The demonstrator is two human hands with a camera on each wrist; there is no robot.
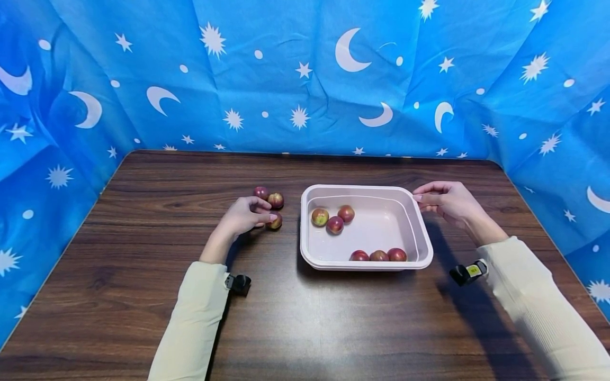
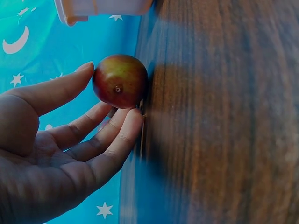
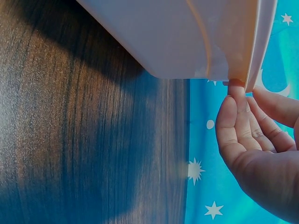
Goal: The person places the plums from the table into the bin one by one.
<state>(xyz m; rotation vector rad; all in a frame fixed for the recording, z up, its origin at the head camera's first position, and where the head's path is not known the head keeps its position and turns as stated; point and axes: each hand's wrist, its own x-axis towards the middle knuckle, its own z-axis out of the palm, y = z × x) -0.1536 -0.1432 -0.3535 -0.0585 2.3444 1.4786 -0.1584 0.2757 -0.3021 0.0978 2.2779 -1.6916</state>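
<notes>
On the table left of the white plastic basin, my left hand [image 1: 244,216] holds a red and yellow-green plum [image 2: 120,80] between thumb and fingertips, low at the tabletop. Two more plums [image 1: 276,200] lie just beyond that hand, partly behind its fingers. My right hand [image 1: 448,201] pinches the far right corner of the basin's rim [image 1: 425,233]; in the right wrist view the thumb and a finger [image 3: 237,91] meet at that rim. Inside the basin, three plums [image 1: 335,225] sit at the left and three others [image 1: 379,256] line up along the near wall.
The dark wood-grain table [image 1: 295,328] carries everything. Behind it and at both sides hangs a blue cloth [image 1: 286,79] with white moons and stars. Each wrist wears a small black camera [image 1: 240,284] on its inner side.
</notes>
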